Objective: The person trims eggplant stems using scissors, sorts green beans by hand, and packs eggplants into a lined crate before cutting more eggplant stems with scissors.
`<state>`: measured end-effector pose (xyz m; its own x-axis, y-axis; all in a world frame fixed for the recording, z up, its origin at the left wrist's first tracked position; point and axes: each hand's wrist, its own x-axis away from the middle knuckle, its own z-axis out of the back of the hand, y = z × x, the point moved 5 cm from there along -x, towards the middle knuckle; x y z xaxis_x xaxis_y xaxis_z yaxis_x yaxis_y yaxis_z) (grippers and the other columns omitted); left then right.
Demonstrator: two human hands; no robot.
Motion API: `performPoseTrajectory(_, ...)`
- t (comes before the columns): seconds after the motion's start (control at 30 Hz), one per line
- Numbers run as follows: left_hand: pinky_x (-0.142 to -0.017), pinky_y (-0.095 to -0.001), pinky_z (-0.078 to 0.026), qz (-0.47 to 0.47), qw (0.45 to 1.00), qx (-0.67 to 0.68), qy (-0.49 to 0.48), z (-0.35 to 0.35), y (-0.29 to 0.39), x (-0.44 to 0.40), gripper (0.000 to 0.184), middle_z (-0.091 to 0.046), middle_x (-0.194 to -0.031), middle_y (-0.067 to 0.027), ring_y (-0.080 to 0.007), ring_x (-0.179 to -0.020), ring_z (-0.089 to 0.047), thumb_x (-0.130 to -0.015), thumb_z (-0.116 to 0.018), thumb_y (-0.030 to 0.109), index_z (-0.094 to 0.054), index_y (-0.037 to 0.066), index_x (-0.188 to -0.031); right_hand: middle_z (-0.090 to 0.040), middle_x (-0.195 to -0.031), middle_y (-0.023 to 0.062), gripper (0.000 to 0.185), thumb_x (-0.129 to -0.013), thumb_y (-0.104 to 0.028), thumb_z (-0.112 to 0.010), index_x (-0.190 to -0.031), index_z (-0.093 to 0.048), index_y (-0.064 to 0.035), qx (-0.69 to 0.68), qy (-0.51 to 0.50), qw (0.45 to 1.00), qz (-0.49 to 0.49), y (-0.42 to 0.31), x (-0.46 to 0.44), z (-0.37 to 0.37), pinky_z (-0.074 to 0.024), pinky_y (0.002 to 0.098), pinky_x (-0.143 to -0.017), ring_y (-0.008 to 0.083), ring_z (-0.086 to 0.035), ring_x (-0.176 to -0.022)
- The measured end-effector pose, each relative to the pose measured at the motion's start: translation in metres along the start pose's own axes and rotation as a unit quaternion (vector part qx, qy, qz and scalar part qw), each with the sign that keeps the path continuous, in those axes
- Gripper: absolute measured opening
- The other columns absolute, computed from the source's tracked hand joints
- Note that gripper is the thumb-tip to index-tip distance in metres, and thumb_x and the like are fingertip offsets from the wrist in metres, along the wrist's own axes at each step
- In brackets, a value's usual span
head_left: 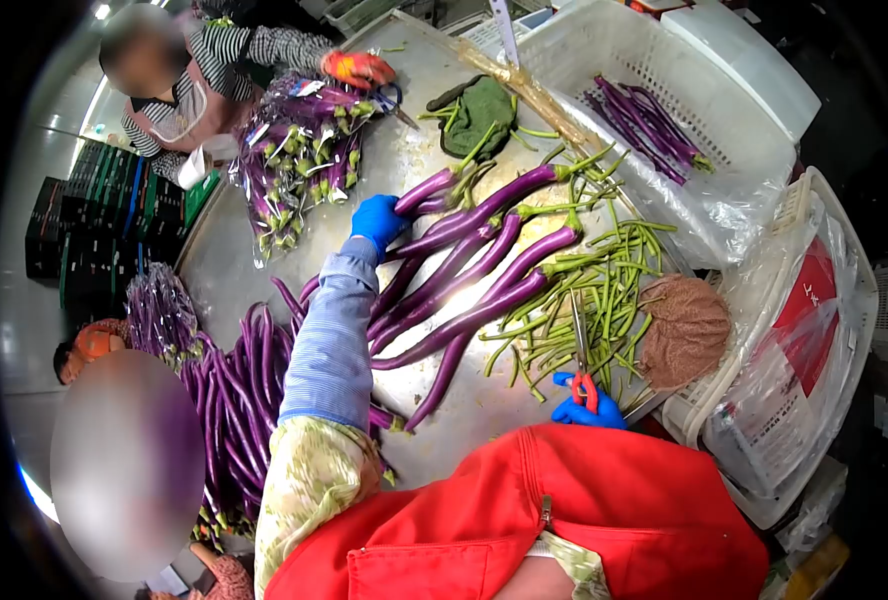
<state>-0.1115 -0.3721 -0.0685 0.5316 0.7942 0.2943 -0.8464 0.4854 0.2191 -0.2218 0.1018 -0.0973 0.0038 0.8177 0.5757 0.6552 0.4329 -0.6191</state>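
My left hand (379, 222), in a blue glove, is closed round the body of a purple eggplant (427, 190) on the metal table (444, 455). Long eggplants (494, 290) lie beside and below it, their green stems pointing right. My right hand (586, 402), also blue-gloved, holds red-handled scissors (581, 350) near the table's right front edge, blades pointing away from me. Cut green stems (614, 290) are heaped around the blades. A brown cloth (686, 330) lies right of the heap.
Bagged eggplants (299, 160) lie at the upper left, by a co-worker's orange-gloved hand (360, 69). A dark green cloth (479, 117) sits at the back. More eggplants (239, 400) pile up left. White crates (709, 110) stand right; another person is at the lower left.
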Motion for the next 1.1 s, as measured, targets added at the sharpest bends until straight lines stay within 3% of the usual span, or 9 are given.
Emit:
performPoseTrajectory(0.1,-0.077,-0.0377,-0.049,0.002,0.991,0.128,-0.043,-0.013,-0.021,-0.002,0.035,-0.068,-0.092,-0.0172,-0.0295,-0.085,-0.066,-0.071,-0.072,0.026,-0.068,0.009,-0.101,-0.064,-0.087,0.007,0.054,-0.087,-0.009,-0.057,-0.137,-0.038,-0.0056,0.026,0.005,1.0,0.006,-0.002,0.0,0.0,-0.0451,0.0249,-0.073,0.011,-0.058,-0.078)
performPoseTrajectory(0.23,-0.07,-0.0341,-0.049,-0.027,0.974,0.21,0.078,0.024,-0.034,0.012,0.039,-0.068,-0.084,-0.0127,-0.0225,-0.073,-0.065,-0.074,-0.072,0.023,-0.063,0.008,-0.108,-0.065,-0.091,0.0068,0.052,-0.086,-0.011,-0.057,-0.136,-0.04,-0.0043,0.057,0.008,0.998,0.037,-0.008,0.003,0.002,-0.0453,0.0262,-0.073,0.0114,-0.057,-0.078)
performPoseTrajectory(0.3,-0.061,-0.0283,-0.048,-0.025,0.94,0.321,0.115,0.091,0.02,0.064,0.032,-0.064,-0.081,-0.0073,-0.0138,-0.067,-0.061,-0.077,-0.069,0.01,-0.06,0.001,-0.106,-0.066,-0.093,0.0071,0.052,-0.087,-0.013,-0.056,-0.135,-0.041,-0.0035,0.053,-0.004,0.998,0.043,-0.005,0.001,0.003,-0.0456,0.0269,-0.074,0.0116,-0.056,-0.079)
performPoseTrajectory(0.47,-0.065,-0.0276,-0.051,-0.075,0.89,0.446,0.057,0.143,0.093,0.159,0.032,-0.065,-0.084,-0.0078,-0.0147,-0.069,-0.062,-0.078,-0.067,0.007,-0.058,-0.003,-0.107,-0.065,-0.097,0.0071,0.056,-0.087,-0.015,-0.057,-0.138,-0.036,-0.0026,0.112,-0.038,0.986,0.119,-0.02,0.007,-0.002,-0.0454,0.0262,-0.074,0.011,-0.056,-0.078)
performPoseTrajectory(0.63,-0.071,-0.0309,-0.054,-0.052,0.819,0.532,-0.207,0.065,0.141,0.262,0.042,-0.066,-0.091,-0.013,-0.0201,-0.076,-0.066,-0.081,-0.07,0.016,-0.053,-0.003,-0.115,-0.062,-0.093,0.003,0.061,-0.087,-0.013,-0.058,-0.141,-0.033,-0.0021,0.173,-0.077,0.973,0.129,-0.049,0.039,-0.022,-0.0441,0.0236,-0.077,0.0085,-0.055,-0.079)
performPoseTrajectory(0.67,-0.073,-0.0347,-0.056,-0.002,0.739,0.621,-0.261,0.041,0.145,0.279,0.047,-0.066,-0.092,-0.0164,-0.0246,-0.08,-0.067,-0.083,-0.069,0.017,-0.048,-0.004,-0.119,-0.061,-0.091,0.0012,0.062,-0.086,-0.012,-0.059,-0.141,-0.033,-0.0012,0.165,-0.078,0.973,0.139,-0.046,0.043,-0.023,-0.0438,0.0237,-0.08,0.0076,-0.055,-0.081)
performPoseTrajectory(0.7,-0.074,-0.0373,-0.057,0.012,0.723,0.628,-0.289,0.018,0.143,0.286,0.047,-0.065,-0.093,-0.0199,-0.0278,-0.083,-0.067,-0.084,-0.067,0.017,-0.046,-0.004,-0.12,-0.061,-0.089,0.0018,0.062,-0.086,-0.011,-0.059,-0.141,-0.033,-0.0001,0.159,-0.075,0.973,0.149,-0.04,0.044,-0.019,-0.0439,0.0238,-0.081,0.0075,-0.055,-0.082)
performPoseTrajectory(0.97,-0.089,-0.0392,-0.051,-0.006,0.561,0.772,-0.298,-0.078,0.138,0.348,0.063,-0.057,-0.119,-0.0237,-0.0293,-0.102,-0.061,-0.084,-0.062,0.013,-0.032,-0.001,-0.137,-0.053,-0.08,-0.0018,0.052,-0.086,-0.006,-0.054,-0.137,-0.041,-0.0019,0.129,-0.073,0.987,0.064,0.002,0.071,-0.002,-0.0422,0.0212,-0.072,0.0051,-0.049,-0.073)
performPoseTrajectory(1.1,-0.086,-0.0349,-0.053,-0.003,0.583,0.749,-0.316,-0.088,0.134,0.364,0.061,-0.057,-0.12,-0.0243,-0.0289,-0.098,-0.064,-0.083,-0.063,0.011,-0.036,-0.002,-0.135,-0.049,-0.078,-0.0033,0.058,-0.08,-0.012,-0.061,-0.135,-0.044,-0.0017,0.17,-0.027,0.982,0.077,-0.008,0.08,-0.001,-0.0397,0.0208,-0.067,0.0042,-0.045,-0.071)
